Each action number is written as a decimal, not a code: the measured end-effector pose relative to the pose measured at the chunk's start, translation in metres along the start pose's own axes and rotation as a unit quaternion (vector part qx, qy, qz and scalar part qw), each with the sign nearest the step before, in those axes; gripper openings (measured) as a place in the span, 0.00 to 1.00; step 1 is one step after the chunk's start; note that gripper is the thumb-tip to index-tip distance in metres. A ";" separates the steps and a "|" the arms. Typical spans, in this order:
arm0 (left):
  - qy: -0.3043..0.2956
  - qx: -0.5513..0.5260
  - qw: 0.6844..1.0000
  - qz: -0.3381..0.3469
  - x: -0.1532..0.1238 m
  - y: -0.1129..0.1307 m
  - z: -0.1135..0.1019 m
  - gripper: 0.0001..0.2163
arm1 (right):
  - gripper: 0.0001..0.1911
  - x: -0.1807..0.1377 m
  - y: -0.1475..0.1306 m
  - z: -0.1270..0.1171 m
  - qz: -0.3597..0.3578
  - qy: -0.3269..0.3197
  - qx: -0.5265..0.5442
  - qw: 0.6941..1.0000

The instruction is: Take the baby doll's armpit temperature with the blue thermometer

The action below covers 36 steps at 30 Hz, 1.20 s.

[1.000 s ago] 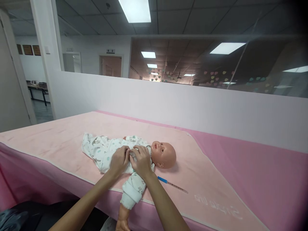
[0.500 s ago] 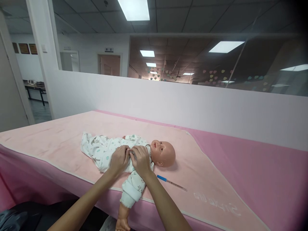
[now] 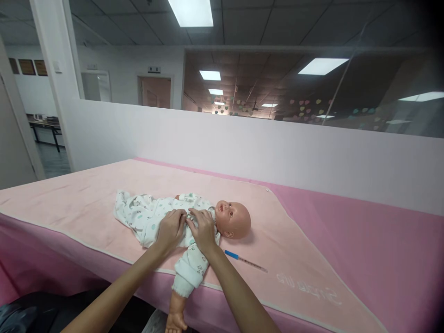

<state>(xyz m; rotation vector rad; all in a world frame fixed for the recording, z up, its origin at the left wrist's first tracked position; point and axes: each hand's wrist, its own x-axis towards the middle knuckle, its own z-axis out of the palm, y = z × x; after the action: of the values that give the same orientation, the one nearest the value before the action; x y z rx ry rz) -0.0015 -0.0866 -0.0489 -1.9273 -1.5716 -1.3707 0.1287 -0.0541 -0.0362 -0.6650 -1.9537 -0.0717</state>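
Observation:
A bald baby doll lies on its back across the table, its head to the right and its face turned upward. It wears a white romper with small green and brown prints. My left hand rests on the front of the romper, fingers curled closed on the cloth. Just right of it, at the doll's upper chest, my right hand has its thumb and fingers bent onto the same cloth. What lies under the fingertips is hidden. One doll arm hangs over the near table edge.
To the right of my right forearm lies a thin clear thermometer-like stick with a blue cap. Under the doll is a peach mat over a pink table cover. A white half wall with glass stands behind.
The right hand's fingers have lifted and spread slightly at the chest. Both hands stay on the romper. The whole view has shifted a little.

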 end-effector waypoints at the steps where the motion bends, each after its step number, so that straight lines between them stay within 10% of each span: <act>1: 0.001 -0.001 1.000 0.001 0.000 0.000 0.000 0.13 | 0.11 0.000 0.000 0.000 -0.004 -0.008 0.000 1.000; 26: 0.023 0.112 0.992 0.052 0.002 0.012 -0.014 0.09 | 0.07 0.003 0.000 0.001 -0.002 0.013 0.007 1.000; 36: -0.004 0.105 0.994 -0.019 -0.011 -0.022 -0.032 0.09 | 0.07 0.002 -0.004 -0.003 -0.004 0.024 0.031 0.999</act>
<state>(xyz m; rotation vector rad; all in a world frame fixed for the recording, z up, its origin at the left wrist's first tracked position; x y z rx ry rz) -0.0356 -0.1081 -0.0489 -1.7882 -1.6915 -1.1598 0.1287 -0.0581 -0.0318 -0.6106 -1.9054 -0.0309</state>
